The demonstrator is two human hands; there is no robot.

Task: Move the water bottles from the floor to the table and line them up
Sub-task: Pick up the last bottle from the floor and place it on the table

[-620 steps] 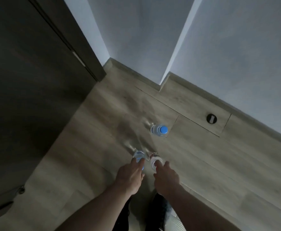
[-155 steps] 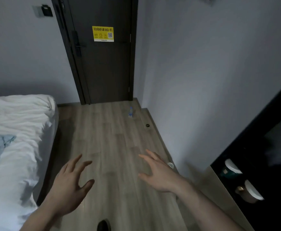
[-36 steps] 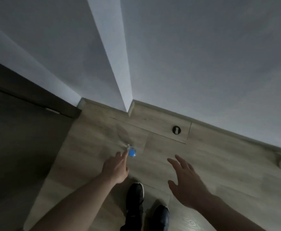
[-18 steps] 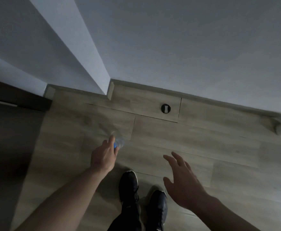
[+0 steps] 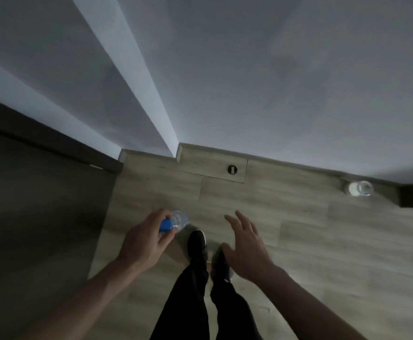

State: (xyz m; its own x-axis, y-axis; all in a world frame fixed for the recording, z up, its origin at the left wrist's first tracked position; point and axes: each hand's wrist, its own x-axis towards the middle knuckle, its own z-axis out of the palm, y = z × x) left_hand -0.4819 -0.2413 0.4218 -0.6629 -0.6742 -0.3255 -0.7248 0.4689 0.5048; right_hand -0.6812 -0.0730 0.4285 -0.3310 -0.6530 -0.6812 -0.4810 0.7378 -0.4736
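A clear water bottle [image 5: 179,219] with a blue cap hangs over the wooden floor, seen from above. My left hand [image 5: 144,241] grips it around the neck, fingers wrapped just under the cap. My right hand [image 5: 247,251] hovers to the right of it, fingers spread, holding nothing. The bottle's lower body is mostly hidden behind its own top and my fingers. The table is out of view.
A dark door [image 5: 36,217] fills the left side. Grey walls meet at a corner [image 5: 176,148] ahead. A round black floor fitting [image 5: 232,169] sits near the skirting. A small white cup-like object [image 5: 357,188] stands by the wall at right. My shoes [image 5: 197,241] are below the hands.
My left hand has closed around the bottle's neck and lifted it nearer to me. The right hand stayed open beside it.
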